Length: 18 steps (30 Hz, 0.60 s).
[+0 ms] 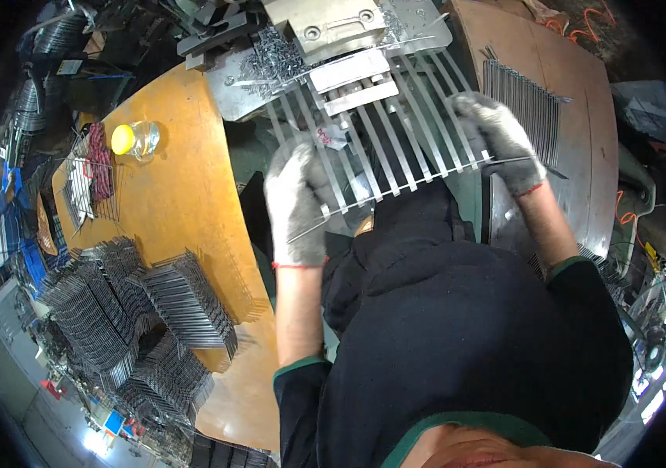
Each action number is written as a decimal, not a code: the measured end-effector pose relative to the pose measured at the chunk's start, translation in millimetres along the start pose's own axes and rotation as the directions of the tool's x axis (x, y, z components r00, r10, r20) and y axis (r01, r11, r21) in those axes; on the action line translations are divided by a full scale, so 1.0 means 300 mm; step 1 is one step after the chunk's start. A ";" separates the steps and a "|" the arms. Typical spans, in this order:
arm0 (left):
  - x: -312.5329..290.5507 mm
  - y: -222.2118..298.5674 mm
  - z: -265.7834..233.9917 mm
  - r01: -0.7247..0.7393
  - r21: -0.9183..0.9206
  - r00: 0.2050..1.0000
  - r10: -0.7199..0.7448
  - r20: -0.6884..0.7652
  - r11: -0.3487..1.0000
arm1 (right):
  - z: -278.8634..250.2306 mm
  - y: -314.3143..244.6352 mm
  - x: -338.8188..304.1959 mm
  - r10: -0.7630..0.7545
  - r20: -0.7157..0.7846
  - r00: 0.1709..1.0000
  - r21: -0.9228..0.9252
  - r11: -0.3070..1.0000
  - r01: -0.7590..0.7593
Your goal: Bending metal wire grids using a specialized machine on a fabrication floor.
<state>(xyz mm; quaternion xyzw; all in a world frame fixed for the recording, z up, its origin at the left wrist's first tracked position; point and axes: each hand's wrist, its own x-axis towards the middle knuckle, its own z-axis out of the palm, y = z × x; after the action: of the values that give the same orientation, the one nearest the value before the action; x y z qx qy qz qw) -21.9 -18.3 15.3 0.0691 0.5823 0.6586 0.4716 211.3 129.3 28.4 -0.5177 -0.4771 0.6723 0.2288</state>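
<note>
A metal grate (395, 189) of parallel flat strips joined by thin cross rods spans the space in front of my body. My left hand (295, 204), in a grey-white glove with a red cuff edge, is closed around its left side. On the right side, my right hand (502, 139), gloved alike, grips the grate with its fingers curled around it. The grate's far part lies at the metal die block (338, 27) of a machine, where a pale clamp-like piece (360, 95) covers some of the strips.
Small metal scraps (274, 58) are heaped beside the die. The left orange table (185, 179) bears a yellow-lidded clear jar (144, 140), a checked cloth (101, 171) and stacked grates (185, 300). More grates (524, 113) stand on the right table (594, 156).
</note>
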 end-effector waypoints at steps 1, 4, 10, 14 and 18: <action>-0.005 0.015 -0.031 0.040 -0.026 0.999 -0.041 -0.029 0.999 | 0.020 0.007 0.003 0.079 0.060 0.995 -0.010 0.997 -0.078; -0.010 0.066 -0.136 0.140 -0.043 0.990 -0.141 -0.023 0.989 | 0.127 -0.001 -0.024 0.156 0.144 0.977 0.169 0.969 -0.179; -0.031 0.110 -0.105 0.117 -0.051 0.990 -0.120 -0.070 0.992 | 0.117 0.017 -0.021 0.163 0.138 0.977 0.093 0.980 -0.177; -0.105 0.259 -0.149 -0.022 0.132 0.999 0.017 0.041 0.991 | -0.042 -0.002 0.015 0.038 0.249 0.968 -0.093 0.996 -0.015; -0.117 0.430 -0.119 -0.550 0.638 0.769 0.028 0.639 0.540 | -0.188 -0.127 0.084 -0.226 0.116 0.967 0.047 0.974 0.222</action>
<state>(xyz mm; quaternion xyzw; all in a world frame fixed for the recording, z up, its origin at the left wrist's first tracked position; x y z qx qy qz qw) -95.4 -52.1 127.7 0.5617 0.6265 0.3470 0.4142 246.8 189.1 49.4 -0.4148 -0.5340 0.6803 0.2827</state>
